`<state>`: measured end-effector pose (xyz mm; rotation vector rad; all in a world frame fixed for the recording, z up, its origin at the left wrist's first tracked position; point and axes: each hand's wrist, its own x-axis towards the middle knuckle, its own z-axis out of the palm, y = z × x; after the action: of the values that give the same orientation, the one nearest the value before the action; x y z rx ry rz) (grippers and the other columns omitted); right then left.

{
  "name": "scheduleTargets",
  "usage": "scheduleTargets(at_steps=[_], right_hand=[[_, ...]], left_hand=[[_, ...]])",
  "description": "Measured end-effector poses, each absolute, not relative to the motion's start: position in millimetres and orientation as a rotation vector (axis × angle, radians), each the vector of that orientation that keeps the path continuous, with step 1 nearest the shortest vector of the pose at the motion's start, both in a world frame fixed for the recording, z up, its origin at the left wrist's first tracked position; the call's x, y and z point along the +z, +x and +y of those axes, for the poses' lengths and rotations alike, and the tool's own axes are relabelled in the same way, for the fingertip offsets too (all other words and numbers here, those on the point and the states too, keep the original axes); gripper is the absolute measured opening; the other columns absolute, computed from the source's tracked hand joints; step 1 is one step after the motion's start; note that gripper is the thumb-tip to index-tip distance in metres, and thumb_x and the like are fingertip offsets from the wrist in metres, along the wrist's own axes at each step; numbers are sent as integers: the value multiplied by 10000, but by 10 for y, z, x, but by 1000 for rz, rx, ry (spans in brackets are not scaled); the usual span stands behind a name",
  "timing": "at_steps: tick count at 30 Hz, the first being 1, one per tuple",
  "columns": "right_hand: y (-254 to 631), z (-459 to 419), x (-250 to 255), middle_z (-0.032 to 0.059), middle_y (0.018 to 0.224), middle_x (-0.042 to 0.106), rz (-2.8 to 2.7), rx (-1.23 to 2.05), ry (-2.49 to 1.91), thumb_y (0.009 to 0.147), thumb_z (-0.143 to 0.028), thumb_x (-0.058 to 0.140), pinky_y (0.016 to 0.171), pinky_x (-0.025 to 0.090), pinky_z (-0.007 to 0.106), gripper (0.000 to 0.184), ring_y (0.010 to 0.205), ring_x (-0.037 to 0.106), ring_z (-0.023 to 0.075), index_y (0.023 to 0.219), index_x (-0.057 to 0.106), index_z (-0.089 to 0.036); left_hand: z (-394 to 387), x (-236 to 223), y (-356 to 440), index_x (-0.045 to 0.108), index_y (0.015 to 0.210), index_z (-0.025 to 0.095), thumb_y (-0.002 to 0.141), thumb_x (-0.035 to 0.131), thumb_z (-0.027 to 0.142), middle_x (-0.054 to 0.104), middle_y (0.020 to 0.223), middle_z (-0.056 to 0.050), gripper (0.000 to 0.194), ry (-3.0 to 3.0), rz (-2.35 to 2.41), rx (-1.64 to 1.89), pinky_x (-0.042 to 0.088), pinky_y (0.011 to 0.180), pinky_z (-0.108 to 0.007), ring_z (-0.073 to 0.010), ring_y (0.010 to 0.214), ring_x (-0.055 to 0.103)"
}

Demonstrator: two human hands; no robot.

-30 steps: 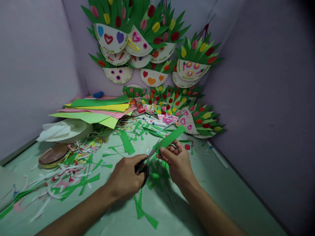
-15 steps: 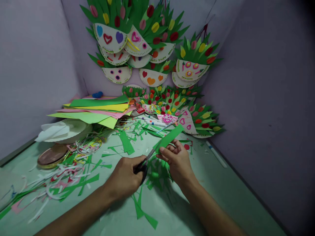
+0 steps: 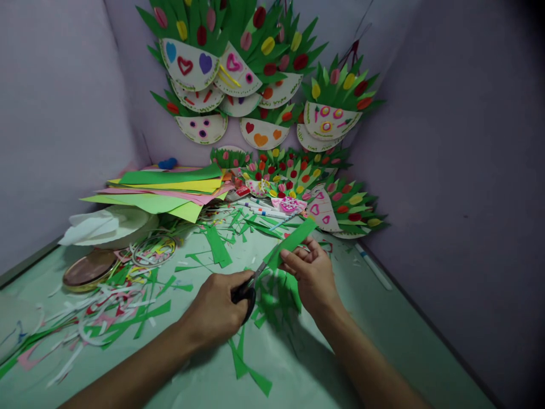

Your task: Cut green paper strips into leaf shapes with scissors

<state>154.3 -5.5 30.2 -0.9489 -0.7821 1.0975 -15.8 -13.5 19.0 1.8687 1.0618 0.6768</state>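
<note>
In the head view my left hand (image 3: 219, 304) is closed around the black handles of a pair of scissors (image 3: 244, 294). The blades point up and to the right, against the lower left end of a green paper strip (image 3: 293, 241). My right hand (image 3: 313, 275) pinches that strip along its lower edge between thumb and fingers. Below the two hands lie green paper pieces (image 3: 275, 301) on the table, partly in shadow. More green offcuts (image 3: 249, 366) lie nearer to me.
Coloured paper sheets (image 3: 170, 187) are stacked at the back left, near white paper plates (image 3: 128, 230), a round lid (image 3: 89, 271) and a heap of paper scraps (image 3: 102, 318). Markers (image 3: 266, 211) lie at the back. Decorated half-plates (image 3: 191, 65) hang on the wall; a white marker (image 3: 374, 267) lies right.
My right hand has shifted slightly right and its fingers have adjusted on the green strip. The scissor blades remain at the strip's lower end. My left hand has hardly moved.
</note>
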Motion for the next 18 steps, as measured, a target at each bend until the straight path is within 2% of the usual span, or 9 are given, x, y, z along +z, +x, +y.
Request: scheduleTargets(at_steps=[8,18], right_hand=[[1553,-50,301,-121,480,546,-790,1103,-951,559,-180,742,505,479,197,397,461,529,71,865,490,-203],[1531,-53,294,-92,534,589,-829,1116,-1001,542,-215,749,540,499,252,446,487,562,104,888,467,-211]], left_hand=[[-135,229,-166,601,728,133,727,451,137,614,721,0,151,1867,1016,661,328,517,-167,-111,620,504],[-127,236,-168,616,779,134,732,450,140,582,687,9,172,1837,1008,636,320,509,-172,-104,595,472]])
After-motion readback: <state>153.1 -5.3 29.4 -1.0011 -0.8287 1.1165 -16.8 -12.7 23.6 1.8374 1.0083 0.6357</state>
